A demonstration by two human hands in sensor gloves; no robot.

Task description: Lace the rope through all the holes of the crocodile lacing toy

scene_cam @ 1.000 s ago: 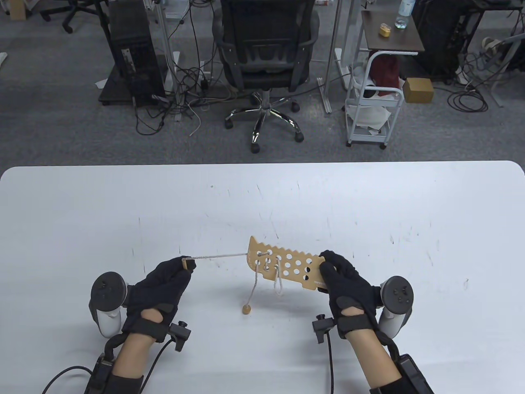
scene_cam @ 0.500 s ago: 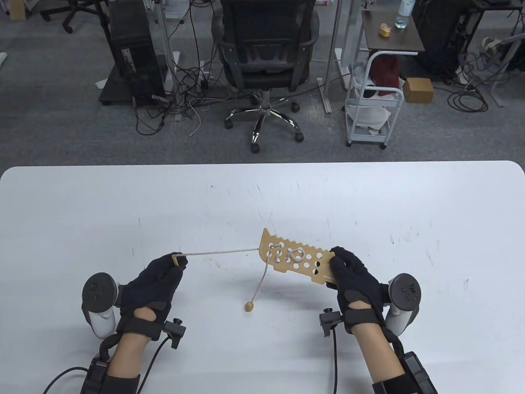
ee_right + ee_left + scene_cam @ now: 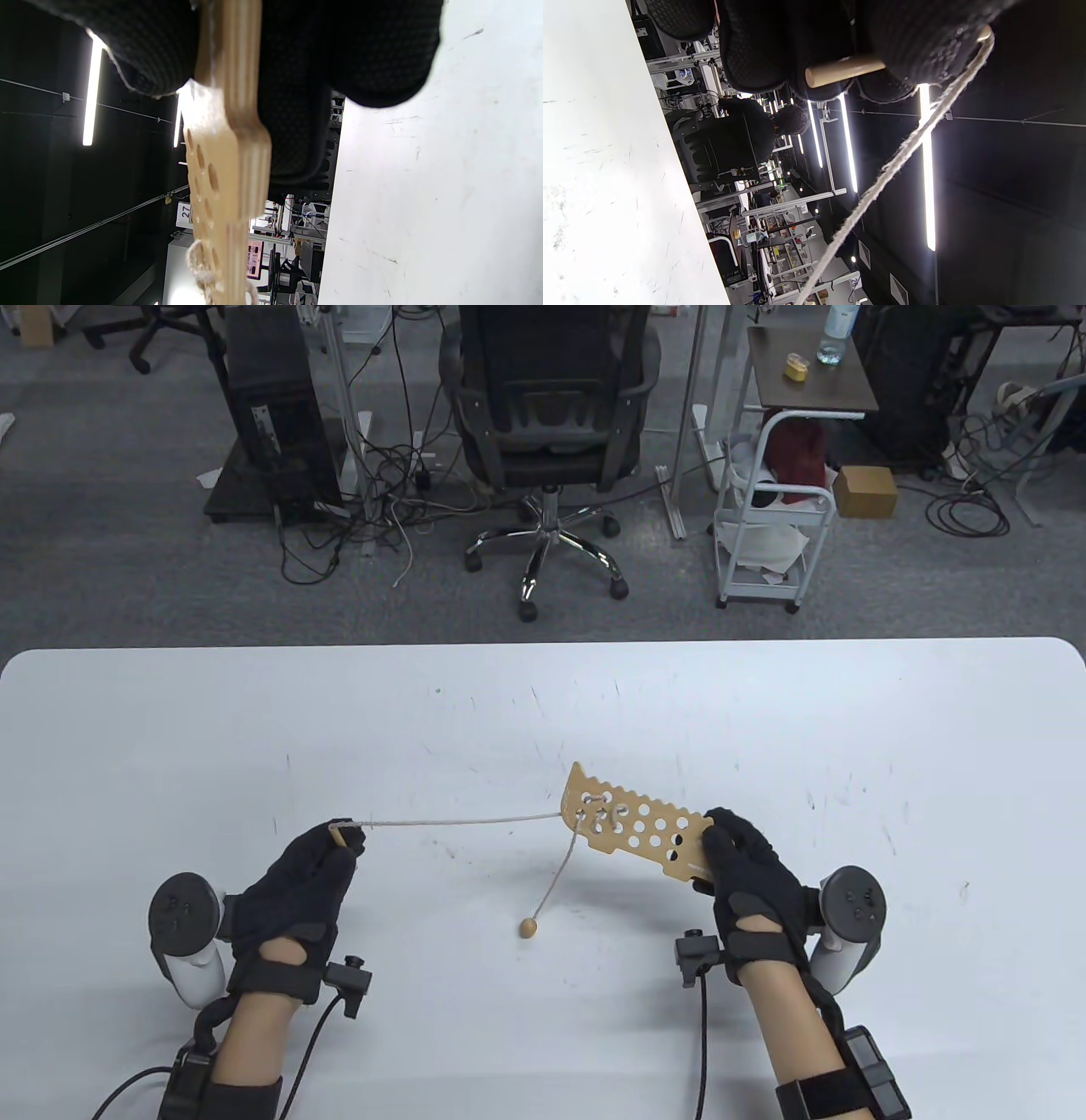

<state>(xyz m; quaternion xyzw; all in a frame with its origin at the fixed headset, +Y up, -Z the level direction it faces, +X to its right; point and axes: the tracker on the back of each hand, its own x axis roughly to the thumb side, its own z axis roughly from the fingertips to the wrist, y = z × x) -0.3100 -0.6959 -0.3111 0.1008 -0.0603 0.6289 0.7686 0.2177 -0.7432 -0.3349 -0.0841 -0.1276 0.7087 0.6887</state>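
Observation:
A flat wooden crocodile board (image 3: 632, 825) with several round holes hangs above the white table (image 3: 543, 712), and my right hand (image 3: 740, 857) grips its right end. In the right wrist view the board (image 3: 227, 178) runs edge-on between my gloved fingers (image 3: 373, 55). A beige rope (image 3: 462, 819) stretches taut from the board's left holes to my left hand (image 3: 327, 857), which pinches the rope's wooden needle (image 3: 338, 838). The left wrist view has the needle (image 3: 844, 70) under my fingertips, with the rope (image 3: 882, 173) leading off from it. The rope's other end hangs down to a wooden bead (image 3: 529, 928) at the table.
An office chair (image 3: 551, 432) stands beyond the table's far edge, and a white trolley (image 3: 776, 517) stands to its right. Cables from both wrists trail off the table's near edge.
My left hand has drawn the needle further left and my right hand has carried the board to the right. The loose rope loops at the board have pulled up snug against it.

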